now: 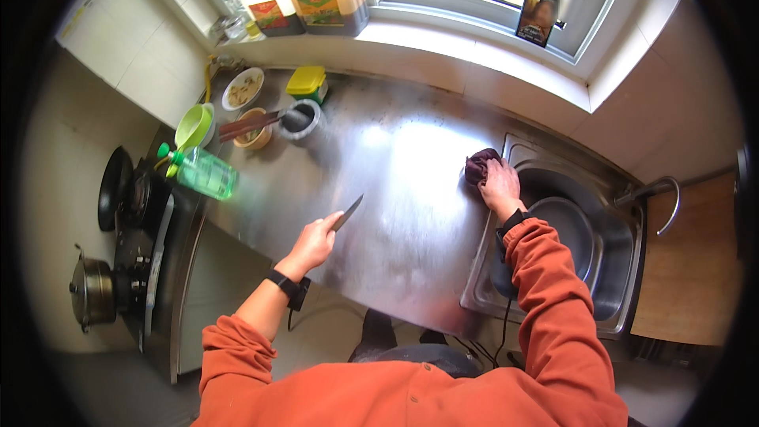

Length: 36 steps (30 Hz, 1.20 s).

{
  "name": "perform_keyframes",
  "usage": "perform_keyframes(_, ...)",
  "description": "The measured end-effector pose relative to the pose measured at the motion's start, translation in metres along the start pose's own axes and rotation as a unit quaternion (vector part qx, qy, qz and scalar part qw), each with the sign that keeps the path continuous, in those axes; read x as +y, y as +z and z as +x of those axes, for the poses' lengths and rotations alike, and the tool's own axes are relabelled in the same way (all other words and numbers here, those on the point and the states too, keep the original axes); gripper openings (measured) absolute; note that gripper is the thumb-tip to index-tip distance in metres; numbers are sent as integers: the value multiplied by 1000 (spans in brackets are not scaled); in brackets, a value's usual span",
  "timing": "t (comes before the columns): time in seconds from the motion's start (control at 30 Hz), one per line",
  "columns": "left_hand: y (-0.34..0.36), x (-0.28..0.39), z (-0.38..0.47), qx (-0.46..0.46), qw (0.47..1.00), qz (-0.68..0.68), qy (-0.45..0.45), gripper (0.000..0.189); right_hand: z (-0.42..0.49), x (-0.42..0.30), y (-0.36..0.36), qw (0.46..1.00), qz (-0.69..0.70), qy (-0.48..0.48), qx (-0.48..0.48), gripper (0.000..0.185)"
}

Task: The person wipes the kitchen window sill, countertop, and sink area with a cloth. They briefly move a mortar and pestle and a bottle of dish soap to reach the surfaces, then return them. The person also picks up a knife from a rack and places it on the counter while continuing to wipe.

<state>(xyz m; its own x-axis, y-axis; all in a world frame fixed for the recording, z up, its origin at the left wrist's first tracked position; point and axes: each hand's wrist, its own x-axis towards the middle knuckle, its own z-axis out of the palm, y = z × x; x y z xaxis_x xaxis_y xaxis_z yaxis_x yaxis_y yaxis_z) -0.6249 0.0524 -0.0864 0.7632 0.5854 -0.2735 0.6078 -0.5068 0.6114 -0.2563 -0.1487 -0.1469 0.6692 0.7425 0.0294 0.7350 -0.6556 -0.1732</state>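
My left hand (314, 242) is closed around the handle of a knife (349, 212), whose blade points up and to the right above the steel countertop (379, 249). My right hand (500, 185) grips a bunched dark maroon cloth (481, 166) on the counter, beside the left rim of the sink (495, 231). A round basin (569, 231) sits inside the sink, partly hidden by my right forearm.
A green spray bottle (206, 173), a stone mortar (305, 124), a yellow-lidded tub (307, 83) and a white bowl (243, 89) stand at the left. A curved faucet (664, 184) and wooden board (688, 261) are right. A phone (538, 15) leans by the window; a pot (92, 290) sits far left.
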Motion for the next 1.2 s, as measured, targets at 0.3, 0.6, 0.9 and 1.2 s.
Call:
perform_keyframes(0.3, -11, -20, 92, -37, 969, -235, -58, 34, 86, -110, 32, 993, 65, -59, 76, 41)
perform_keyframes(0.6, 1, 5, 155, -117, 933, -328, -87, 49, 19, -83, 7, 986, 92, -128, 53, 17)
perform_keyframes(0.9, 6, -24, 134, -112, 975, -188, -30, 54, 116, -48, 14, 972, 49, 222, 52, 43)
perform_keyframes(1.2, 9, -38, 146, -123, 951, -270, -86, 59, 104, -64, 19, 997, 8, -5, 82, 35)
